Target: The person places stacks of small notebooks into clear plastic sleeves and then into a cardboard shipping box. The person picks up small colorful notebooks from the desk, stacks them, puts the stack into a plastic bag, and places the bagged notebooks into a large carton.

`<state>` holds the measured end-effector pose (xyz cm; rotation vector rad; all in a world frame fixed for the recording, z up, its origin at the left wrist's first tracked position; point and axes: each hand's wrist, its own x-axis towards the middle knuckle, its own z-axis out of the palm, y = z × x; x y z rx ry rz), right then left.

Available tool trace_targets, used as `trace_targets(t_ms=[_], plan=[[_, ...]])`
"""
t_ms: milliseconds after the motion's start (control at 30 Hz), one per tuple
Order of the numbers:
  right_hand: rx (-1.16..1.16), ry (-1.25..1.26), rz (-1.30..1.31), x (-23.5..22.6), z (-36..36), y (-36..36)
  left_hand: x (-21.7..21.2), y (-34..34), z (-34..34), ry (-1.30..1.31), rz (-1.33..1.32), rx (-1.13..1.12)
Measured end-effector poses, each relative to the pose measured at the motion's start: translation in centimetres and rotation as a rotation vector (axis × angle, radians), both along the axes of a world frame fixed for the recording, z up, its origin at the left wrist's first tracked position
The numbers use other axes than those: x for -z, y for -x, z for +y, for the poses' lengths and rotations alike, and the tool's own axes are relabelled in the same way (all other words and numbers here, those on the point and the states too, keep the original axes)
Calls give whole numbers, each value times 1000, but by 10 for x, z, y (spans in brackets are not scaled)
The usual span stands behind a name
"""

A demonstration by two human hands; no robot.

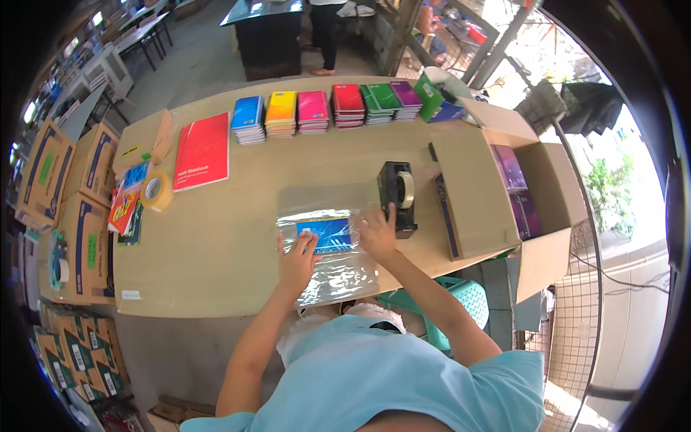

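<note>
The blue book (331,236) is lying amid clear film (335,281) at the wearer's twelve o'clock, the spread left hand (296,263) resting on it. The right hand (376,233) is hovering at the book's three o'clock, grip unclear. Wrapping is seemingly underway, next calling for taut film.

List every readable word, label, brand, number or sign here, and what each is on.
Wording left out; where print stands:
Red notebook: white title, readable.
White table label: too small.
Left cartons, green labels: blurred.
Blue booklet at left hand: too small.
</note>
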<state>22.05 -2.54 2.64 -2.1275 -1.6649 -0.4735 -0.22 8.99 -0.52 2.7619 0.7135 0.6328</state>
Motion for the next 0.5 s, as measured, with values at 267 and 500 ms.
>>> trace_targets(t_ms=[267,500], plan=[[334,-287,409,-1,-80,-37,2,3,3,-32,-18,-15],[669,-77,1769,22,-70,-111,2,-9,-1,-38,-9,-6]])
